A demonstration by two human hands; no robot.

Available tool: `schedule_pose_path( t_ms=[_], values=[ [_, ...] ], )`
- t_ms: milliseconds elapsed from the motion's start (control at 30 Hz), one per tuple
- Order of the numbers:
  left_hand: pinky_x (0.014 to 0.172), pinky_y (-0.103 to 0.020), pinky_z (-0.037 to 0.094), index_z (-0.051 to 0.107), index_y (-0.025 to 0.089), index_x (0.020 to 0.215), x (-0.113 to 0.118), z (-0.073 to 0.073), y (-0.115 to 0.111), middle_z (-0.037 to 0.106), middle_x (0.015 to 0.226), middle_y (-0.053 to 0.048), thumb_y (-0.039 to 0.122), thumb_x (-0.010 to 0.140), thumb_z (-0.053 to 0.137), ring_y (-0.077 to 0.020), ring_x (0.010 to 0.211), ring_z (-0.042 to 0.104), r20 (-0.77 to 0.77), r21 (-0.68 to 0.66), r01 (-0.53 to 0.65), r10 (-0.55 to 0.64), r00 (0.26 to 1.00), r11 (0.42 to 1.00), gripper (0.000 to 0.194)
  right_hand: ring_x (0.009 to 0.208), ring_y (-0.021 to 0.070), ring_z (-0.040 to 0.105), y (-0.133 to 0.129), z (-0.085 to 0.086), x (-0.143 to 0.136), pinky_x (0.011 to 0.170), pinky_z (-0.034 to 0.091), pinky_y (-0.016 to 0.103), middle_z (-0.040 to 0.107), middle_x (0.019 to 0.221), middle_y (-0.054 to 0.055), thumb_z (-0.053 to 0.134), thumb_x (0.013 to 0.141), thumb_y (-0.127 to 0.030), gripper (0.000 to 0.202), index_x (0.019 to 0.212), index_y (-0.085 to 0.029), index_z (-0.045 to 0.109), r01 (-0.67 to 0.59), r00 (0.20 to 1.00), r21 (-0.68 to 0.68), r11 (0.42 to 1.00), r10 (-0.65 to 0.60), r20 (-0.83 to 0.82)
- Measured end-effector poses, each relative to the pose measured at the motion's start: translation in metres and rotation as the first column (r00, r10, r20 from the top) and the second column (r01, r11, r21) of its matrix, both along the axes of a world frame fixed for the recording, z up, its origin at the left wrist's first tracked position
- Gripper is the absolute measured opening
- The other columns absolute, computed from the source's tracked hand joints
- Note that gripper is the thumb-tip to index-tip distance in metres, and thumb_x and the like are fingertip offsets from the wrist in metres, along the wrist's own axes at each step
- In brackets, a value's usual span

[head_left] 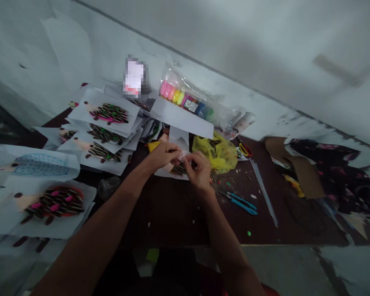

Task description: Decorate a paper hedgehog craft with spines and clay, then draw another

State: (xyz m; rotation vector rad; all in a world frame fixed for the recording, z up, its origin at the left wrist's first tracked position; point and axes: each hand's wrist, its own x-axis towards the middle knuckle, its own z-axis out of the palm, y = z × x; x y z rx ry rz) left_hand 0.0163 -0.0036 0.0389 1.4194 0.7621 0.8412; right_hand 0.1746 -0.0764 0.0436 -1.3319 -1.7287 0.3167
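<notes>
Close together above the middle of the table, both my hands pinch a small, crumpled, translucent pinkish piece point(182, 155) that looks like thin plastic. My left hand point(165, 155) has its fingertips closed on one side of it. On the other side, the thumb and fingers of my right hand point(199, 167) are bent and pressed together. Just below them lies a hedgehog picture point(178, 169) on white paper with dark stick-like spines, partly hidden by the hands. A yellow plastic bag point(217, 155) with dark sticks in it rests right of my right hand.
Stacked hedgehog pictures point(107, 113) fill the left side. Along the wall lie a pack of coloured clay point(185, 96) and a white sheet point(180, 117). To the right are blue-handled pliers point(241, 203), scissors point(245, 149), clear glue sticks point(264, 193) and a yellow tool point(294, 185).
</notes>
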Motion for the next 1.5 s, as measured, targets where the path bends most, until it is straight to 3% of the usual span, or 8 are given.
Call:
schedule_pose_path(
  t_ms=[167, 400, 600, 767, 867, 1033, 1300, 1500],
  values=[
    [0.065, -0.028, 0.061, 0.064, 0.012, 0.071, 0.003, -0.004, 0.001, 0.065, 0.072, -0.001, 0.02, 0.079, 0.072, -0.0121, 0.062, 0.066, 0.166, -0.191, -0.119, 0.152, 0.974, 0.974, 0.013, 0.063, 0.014, 0.046, 0.003, -0.007, 0.002, 0.06, 0.041, 0.027, 0.051, 0.069, -0.002, 0.062, 0.09, -0.051, 0.031, 0.078, -0.022, 0.06, 0.04, 0.942, -0.084, 0.996, -0.066, -0.33],
    [0.067, -0.031, 0.062, 0.069, 0.014, 0.097, -0.003, 0.005, -0.001, 0.071, 0.079, -0.004, 0.014, 0.073, 0.07, -0.0149, 0.065, 0.069, 0.304, -0.356, -0.053, 0.169, 0.937, 0.933, 0.024, 0.056, 0.0119, 0.045, 0.008, -0.009, 0.009, 0.055, 0.04, 0.025, 0.05, 0.063, -0.003, 0.06, 0.091, -0.054, 0.034, 0.091, -0.021, 0.069, -0.032, 0.852, -0.175, 0.984, -0.065, -0.519],
    [0.05, -0.03, 0.055, 0.064, 0.014, 0.079, -0.005, 0.011, 0.0, 0.064, 0.066, -0.003, 0.021, 0.075, 0.058, -0.0161, 0.052, 0.063, 0.398, -0.402, 0.036, 0.139, 0.907, 0.915, 0.01, 0.055, 0.0112, 0.05, 0.011, -0.013, 0.009, 0.052, 0.041, 0.026, 0.068, 0.079, 0.001, 0.069, 0.084, -0.044, 0.025, 0.096, -0.022, 0.072, -0.071, 0.821, -0.216, 0.974, -0.066, -0.567],
    [0.044, -0.025, 0.048, 0.058, 0.016, 0.076, -0.005, 0.012, 0.0, 0.058, 0.06, 0.0, 0.042, 0.084, 0.065, -0.0145, 0.048, 0.061, 0.392, -0.422, 0.034, 0.149, 0.908, 0.906, 0.028, 0.056, 0.0115, 0.05, 0.015, -0.019, 0.012, 0.054, 0.042, 0.025, 0.059, 0.067, -0.004, 0.076, 0.076, -0.04, 0.023, 0.088, -0.022, 0.069, -0.001, 0.835, -0.2, 0.98, -0.109, -0.539],
    [0.043, -0.023, 0.045, 0.057, 0.016, 0.076, -0.006, 0.014, -0.001, 0.057, 0.062, 0.001, 0.039, 0.085, 0.069, -0.0125, 0.046, 0.059, 0.354, -0.4, -0.002, 0.157, 0.922, 0.916, 0.027, 0.055, 0.0099, 0.046, 0.013, -0.015, 0.012, 0.053, 0.04, 0.023, 0.056, 0.065, -0.005, 0.075, 0.078, -0.044, 0.025, 0.08, -0.021, 0.065, 0.05, 0.839, -0.179, 0.983, -0.138, -0.526],
    [0.043, -0.023, 0.045, 0.058, 0.015, 0.075, -0.006, 0.016, -0.002, 0.055, 0.061, 0.002, 0.036, 0.086, 0.07, -0.0116, 0.046, 0.059, 0.342, -0.387, -0.03, 0.174, 0.923, 0.922, 0.026, 0.048, 0.008, 0.041, 0.008, -0.005, 0.009, 0.048, 0.035, 0.023, 0.056, 0.057, -0.004, 0.066, 0.086, -0.054, 0.039, 0.069, -0.02, 0.06, -0.026, 0.862, -0.236, 0.971, -0.098, -0.498],
    [0.043, -0.023, 0.045, 0.058, 0.015, 0.077, -0.006, 0.012, 0.0, 0.055, 0.06, 0.002, 0.044, 0.089, 0.068, -0.0127, 0.045, 0.059, 0.393, -0.402, -0.014, 0.186, 0.901, 0.916, 0.032, 0.054, 0.0111, 0.055, 0.011, -0.008, 0.012, 0.052, 0.043, 0.025, 0.073, 0.076, 0.002, 0.072, 0.079, -0.044, 0.027, 0.092, -0.02, 0.072, -0.112, 0.854, -0.32, 0.941, -0.073, -0.515],
    [0.044, -0.022, 0.045, 0.059, 0.015, 0.077, -0.007, 0.013, 0.001, 0.056, 0.06, 0.002, 0.035, 0.094, 0.062, -0.0119, 0.045, 0.059, 0.379, -0.404, -0.043, 0.21, 0.901, 0.914, 0.027, 0.053, 0.0099, 0.056, 0.009, -0.009, 0.012, 0.052, 0.045, 0.024, 0.074, 0.082, 0.001, 0.067, 0.083, -0.042, 0.027, 0.1, -0.021, 0.064, -0.128, 0.875, -0.313, 0.941, -0.041, -0.482]
  ],
)
